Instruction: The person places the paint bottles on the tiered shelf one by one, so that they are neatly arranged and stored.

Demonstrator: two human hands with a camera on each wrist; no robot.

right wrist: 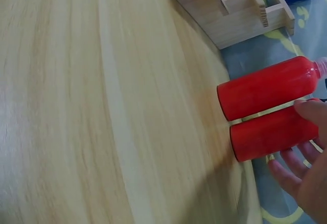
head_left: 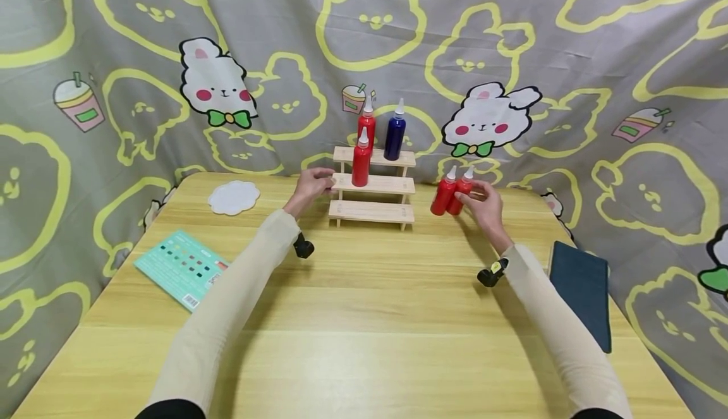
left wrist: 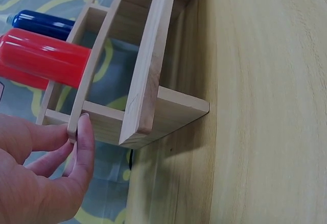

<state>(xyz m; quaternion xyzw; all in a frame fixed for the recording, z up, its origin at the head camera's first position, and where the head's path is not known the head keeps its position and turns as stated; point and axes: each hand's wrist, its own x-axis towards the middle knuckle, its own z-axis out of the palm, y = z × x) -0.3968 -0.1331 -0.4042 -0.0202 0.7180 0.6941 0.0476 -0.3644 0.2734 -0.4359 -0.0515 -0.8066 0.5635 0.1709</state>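
Note:
My left hand (head_left: 310, 190) pinches the left end of the middle step of a small three-tier wooden shelf (head_left: 372, 211), thumb above and fingers around the edge in the left wrist view. On that step stands a red squeeze bottle (head_left: 361, 166) with a clear pointed nozzle. The top step bears another red bottle (head_left: 370, 123) and a dark blue bottle (head_left: 395, 138). Right of the shelf, my right hand (head_left: 485, 207) grips a red bottle (right wrist: 273, 134) between thumb and fingers. Close beside it, nearer the shelf, is a matching red bottle (right wrist: 268, 87), upright in the head view.
A white scalloped mat (head_left: 234, 198) lies at the table's back left, with a teal printed box (head_left: 181, 268) in front of it, partly behind my left sleeve. A dark flat notebook (head_left: 580, 292) lies by my right forearm. Patterned grey cloth (head_left: 398, 46) hangs behind the table.

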